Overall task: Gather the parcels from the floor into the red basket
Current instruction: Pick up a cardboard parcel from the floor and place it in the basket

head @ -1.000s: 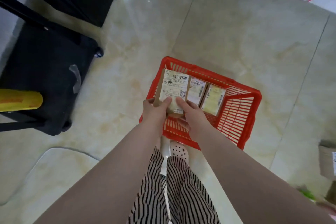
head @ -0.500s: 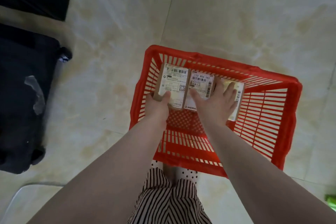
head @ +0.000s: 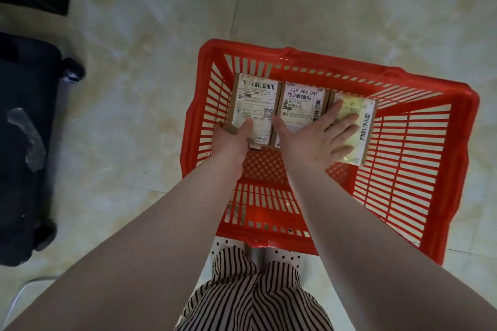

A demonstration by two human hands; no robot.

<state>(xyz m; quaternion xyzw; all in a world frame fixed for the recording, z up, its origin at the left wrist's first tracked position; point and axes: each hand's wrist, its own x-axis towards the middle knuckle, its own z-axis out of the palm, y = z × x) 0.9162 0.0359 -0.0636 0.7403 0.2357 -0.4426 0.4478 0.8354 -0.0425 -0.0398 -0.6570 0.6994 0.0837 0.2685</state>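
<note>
Tiled floor [head: 349, 8] under red basket [head: 457, 169]; three parcels [head: 301, 105] lengthwise away.

The left hand [head: 233, 140] covers the near corner of the left parcel [head: 255, 105] in the red basket [head: 336, 62], and its fingers vanish under the box. The right hand [head: 314, 140] lies spread over the near part of the middle parcel [head: 301, 105] and much of the right parcel [head: 360, 126], whose label is too pale and smeared to read. Small print on all three labels is unreadable. Left of the basket, a black suitcase [head: 24, 142] is cut off by the frame's edge.
</note>
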